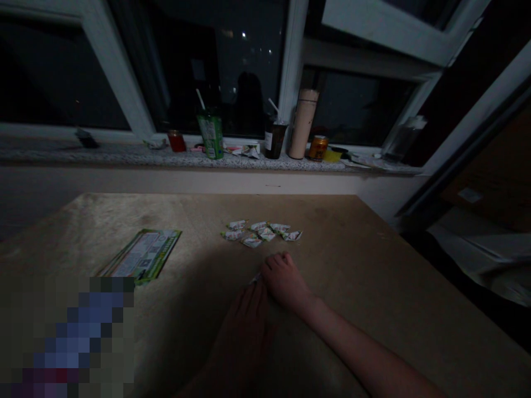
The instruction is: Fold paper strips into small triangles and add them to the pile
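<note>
A small pale folded wrapper (256, 278) lies on the table between my two hands, mostly hidden by them. My left hand (244, 318) rests low over the table in shadow, fingers stretched forward, their tips touching the wrapper. My right hand (286, 279) is closed, with its fingers curled at the wrapper's right side. Just beyond the hands sits a cluster of several folded white and green wrappers (266, 234), pointed at their ends. To the left lies a stack of flat green and white printed packets (151, 251).
The brown table (352, 260) meets the wall below a granite windowsill (244, 161). On the sill stand a green cup with a straw (212, 135), a dark drink cup (274, 139), a tall pink flask (304, 124), an orange can (318, 148) and a red jar (176, 141). A pixelated patch covers the lower left.
</note>
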Demonstrator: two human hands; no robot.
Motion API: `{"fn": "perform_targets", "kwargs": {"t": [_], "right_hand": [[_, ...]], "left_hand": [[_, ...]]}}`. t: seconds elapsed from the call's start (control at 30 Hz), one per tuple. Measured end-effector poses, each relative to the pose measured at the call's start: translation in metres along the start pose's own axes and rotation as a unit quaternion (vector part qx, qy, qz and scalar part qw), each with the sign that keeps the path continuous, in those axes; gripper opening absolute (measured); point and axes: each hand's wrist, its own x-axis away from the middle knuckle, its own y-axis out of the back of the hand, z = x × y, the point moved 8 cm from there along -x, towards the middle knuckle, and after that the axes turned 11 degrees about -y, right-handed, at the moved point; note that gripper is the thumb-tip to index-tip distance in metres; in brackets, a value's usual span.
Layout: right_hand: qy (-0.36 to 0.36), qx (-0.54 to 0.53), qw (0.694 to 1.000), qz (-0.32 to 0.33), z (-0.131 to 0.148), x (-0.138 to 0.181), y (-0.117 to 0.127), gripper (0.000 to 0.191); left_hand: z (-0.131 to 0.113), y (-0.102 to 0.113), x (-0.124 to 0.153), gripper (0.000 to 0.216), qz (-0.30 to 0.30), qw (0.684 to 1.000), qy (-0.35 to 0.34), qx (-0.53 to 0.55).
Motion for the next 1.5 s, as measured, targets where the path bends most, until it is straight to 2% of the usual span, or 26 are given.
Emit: {"fn": "perform_targets", "kwargs": {"t": [0.07,0.13,0.4,0.6,0.77,1.07,1.37,1.5], "right_hand": [[0.004,-0.001,1.000,0.004,-0.001,-0.001,-0.001,0.010],[0.005,-0.005,1.000,0.005,-0.002,-0.001,-0.001,0.009],[-0.008,-0.027,1.000,0.004,-0.006,-0.001,-0.006,0.011],[-0.066,-0.145,0.987,0.012,-0.021,-0.001,-0.012,0.016],[-0.100,-0.193,0.976,-0.001,-0.027,0.000,-0.013,0.018],[-0.105,-0.182,0.978,0.007,-0.026,-0.001,-0.013,0.020],[-0.149,-0.168,0.974,-0.010,-0.033,0.001,-0.013,0.019],[-0.147,-0.167,0.975,-0.007,-0.033,0.002,-0.013,0.019]], "left_hand": [[-0.015,-0.006,0.011,0.065,-0.010,1.000,-0.020,0.002],[-0.019,-0.010,0.017,0.072,-0.015,1.000,-0.019,0.001],[-0.010,-0.005,0.015,0.077,-0.008,1.000,-0.019,0.021],[0.000,-0.014,0.012,0.086,0.041,0.997,0.015,0.068],[0.002,-0.014,0.011,0.086,0.051,0.995,0.014,0.080],[-0.004,-0.006,0.007,0.087,0.032,0.999,-0.018,0.029],[0.004,0.010,-0.007,0.060,0.020,0.999,-0.032,0.005],[0.005,0.011,-0.007,0.059,0.022,0.999,-0.026,0.003]]}}
